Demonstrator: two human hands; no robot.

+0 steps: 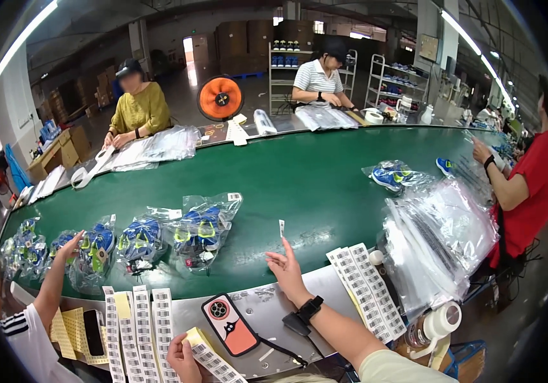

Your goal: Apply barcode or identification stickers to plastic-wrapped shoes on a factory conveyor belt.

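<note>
Green, smooth and faintly glossy, the belt [312, 166] carries shoes sealed in clear film, the nearest bagged shoes [200, 230] lying to the left of the right hand [287, 271] and apart from it. That hand is unclenched; a small white label [281, 227] stands at the tip of its index finger, apparently stuck there rather than pinched. The left hand [184, 364] grasps a label strip [220, 366] with a yellow part, at the near edge of the grey metal desk [325, 287].

Judgement on handling: the label should be carried by one edge so that its adhesive stays clean. Loose, crinkled film would likely trap folds, so a taut, flat patch and pressure from the middle outward would suit it. The strip is best kept flat, as sharp bending may lift neighbouring labels.

Materials noted: shoes blue with lime-green trim, rounded, partly masked by reflections. Label sheets [363, 293] are long, narrow paper printed in rows. A phone [230, 324] in a coral and white case with dark rim lies beside the strip. Stacked clear bags [440, 236] at the right are glossy and limp.
</note>
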